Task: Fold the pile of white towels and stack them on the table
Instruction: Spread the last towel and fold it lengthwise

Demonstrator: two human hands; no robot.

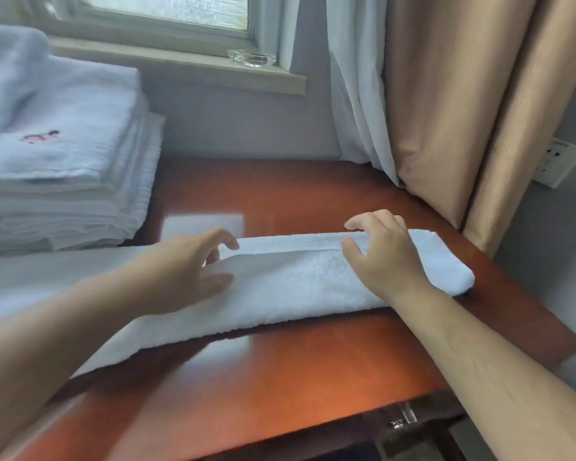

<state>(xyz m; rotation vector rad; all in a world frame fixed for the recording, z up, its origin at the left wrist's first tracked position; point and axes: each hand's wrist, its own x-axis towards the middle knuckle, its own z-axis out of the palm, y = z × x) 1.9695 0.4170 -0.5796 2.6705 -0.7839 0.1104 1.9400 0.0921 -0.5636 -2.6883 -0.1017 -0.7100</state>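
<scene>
head view shows a white towel lying folded into a long strip across the wooden table, its left end running off toward the frame edge. the left hand rests on it, fingers loosely spread, gripping nothing. the right hand sits near the far long edge with curled fingers, though whether it pinches the hem cannot be told. a stack of folded towels stands at the left. the risk: the loose top layer slides on the glossy wood, so the edges end up misaligned and the next fold comes out crooked.
</scene>
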